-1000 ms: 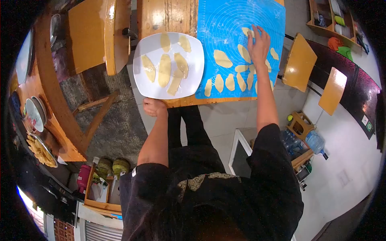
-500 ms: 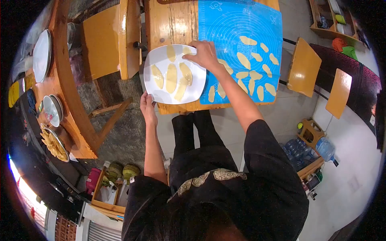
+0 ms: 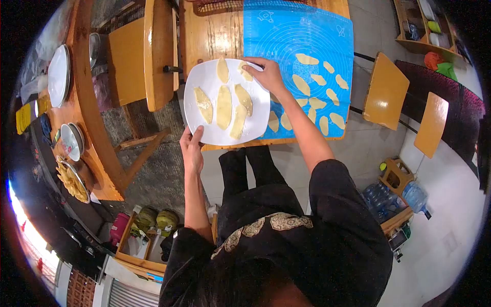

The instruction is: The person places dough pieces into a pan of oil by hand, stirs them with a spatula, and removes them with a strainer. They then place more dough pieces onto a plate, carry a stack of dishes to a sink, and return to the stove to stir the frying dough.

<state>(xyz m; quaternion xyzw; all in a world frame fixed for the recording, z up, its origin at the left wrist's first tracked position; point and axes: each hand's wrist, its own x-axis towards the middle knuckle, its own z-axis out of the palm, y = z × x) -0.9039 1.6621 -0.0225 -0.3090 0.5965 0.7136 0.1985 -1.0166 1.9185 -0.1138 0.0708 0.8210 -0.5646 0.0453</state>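
Note:
A white square plate (image 3: 204,134) with rounded corners hangs over the table's near left edge. My left hand (image 3: 192,149) grips its lower left rim, thumb on top. Several flat, pale yellow dough pieces (image 3: 223,107) lie apart on the plate. At the plate's upper right, my right hand (image 3: 267,77) has its thumb and fingers closed at one dough piece (image 3: 246,71), which rests against the plate and is partly covered by the fingertips. To the right, a blue baking mat (image 3: 286,38) with white printed circles holds several more dough pieces (image 3: 307,59).
The wooden table (image 3: 215,36) carries a woven tray (image 3: 220,6) at its far edge. On the left, a wooden counter (image 3: 97,169) holds stacked plates (image 3: 59,77), bowls (image 3: 70,143) and a dish of yellowish food (image 3: 71,181). Stools (image 3: 386,92) stand at right.
The plate has come slightly nearer to me and to the right, with both hands moving along. The dough piece under my right fingers now shows more on the plate.

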